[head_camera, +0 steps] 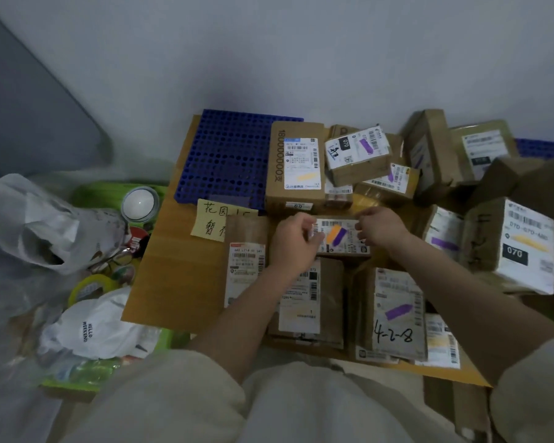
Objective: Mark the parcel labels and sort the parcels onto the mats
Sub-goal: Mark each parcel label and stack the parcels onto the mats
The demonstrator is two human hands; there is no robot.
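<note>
A small parcel (339,238) with a white label, marked with an orange and a purple stroke, lies in the middle of the pile. My left hand (293,243) grips its left end and my right hand (381,228) pinches its right end. Around it lie several brown cardboard parcels with labels, some marked purple or yellow; one (394,314) reads "4-2-8". A blue perforated mat (227,155) lies at the back left, with a tall box (296,164) on its right part. No pen is visible in either hand.
A yellow sticky note (216,223) with handwriting lies at the mat's front edge on a brown cardboard sheet (170,276). To the left, a green tray (87,193) holds white plastic bags, tape rolls and a round white lid. More parcels are stacked at the right.
</note>
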